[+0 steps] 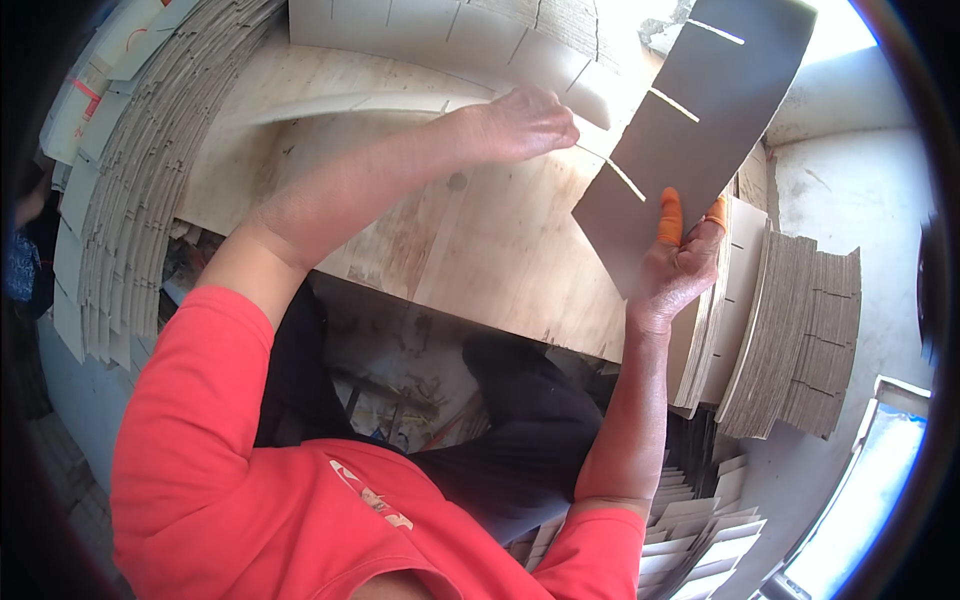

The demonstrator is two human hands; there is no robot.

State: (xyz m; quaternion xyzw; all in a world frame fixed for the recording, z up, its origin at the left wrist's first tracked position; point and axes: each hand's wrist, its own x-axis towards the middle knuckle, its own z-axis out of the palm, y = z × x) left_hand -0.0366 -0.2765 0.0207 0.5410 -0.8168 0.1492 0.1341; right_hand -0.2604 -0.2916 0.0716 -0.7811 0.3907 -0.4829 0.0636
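My right hand point(685, 262) grips a grey slotted cardboard panel point(715, 110) near its lower end and holds it up at a slant. Orange covers point(669, 217) sit on the thumb and one finger. My left hand point(527, 125) is closed over the wooden board, left of the panel. A pale, thin cardboard strip point(375, 102), seen nearly edge-on and blurred at its far left, runs into that fist. A thin white line between the fist and the panel's edge looks like the strip's other end. The left fingertips are hidden.
The wooden board point(450, 230) lies before my lap. Slotted sheets point(460, 35) stand along its far edge. Tall stacks of cardboard strips rise at the left point(165, 150) and right point(790, 330). More loose pieces point(700, 540) lie at lower right, near a bright window-like panel point(860, 490).
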